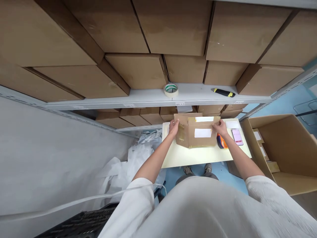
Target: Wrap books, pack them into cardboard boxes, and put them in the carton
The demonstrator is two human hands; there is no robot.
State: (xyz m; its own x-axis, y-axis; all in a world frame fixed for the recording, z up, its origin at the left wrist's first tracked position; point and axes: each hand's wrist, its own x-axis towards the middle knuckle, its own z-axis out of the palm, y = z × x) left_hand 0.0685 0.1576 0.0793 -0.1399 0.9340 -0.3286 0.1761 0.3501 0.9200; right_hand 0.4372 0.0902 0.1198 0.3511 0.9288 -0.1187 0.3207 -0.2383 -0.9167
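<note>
The left hand [174, 127] and right hand [220, 128] hold opposite ends of the labelled cardboard carton [193, 141], so uneven grip pressure could tip it onto the table [188, 157]

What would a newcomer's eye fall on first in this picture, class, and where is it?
First, probably, the small, white-labelled cardboard carton held between the left hand and right hand at the pale table. Higher in the picture, stacked cardboard boxes crowd the shelf, with a roll of tape and a utility knife near its front edge.
</note>
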